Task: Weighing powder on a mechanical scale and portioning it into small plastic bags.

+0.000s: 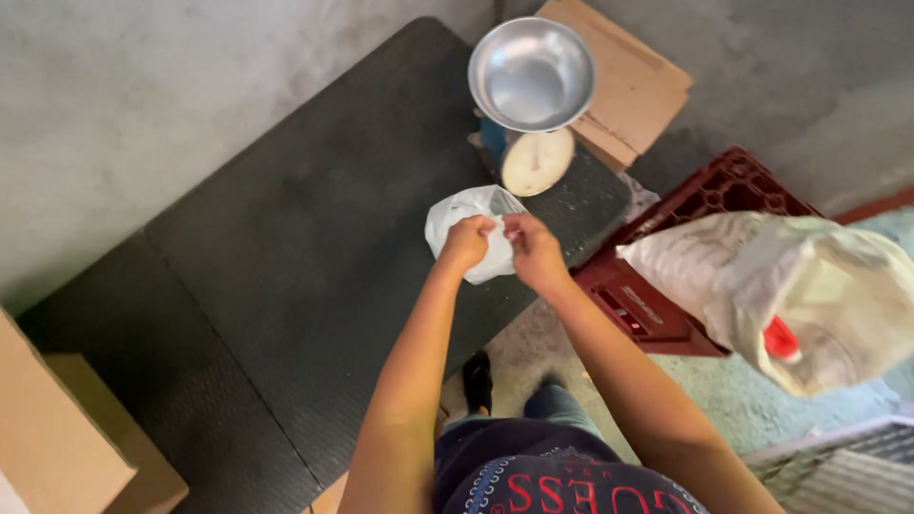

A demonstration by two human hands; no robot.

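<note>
Two hands, our left hand and right hand, pinch the mouth of a small white plastic bag over the dark bench, nothing yet on the scale's empty metal pan just beyond; a red crate bearing a bulky sack crowds the right.
</note>
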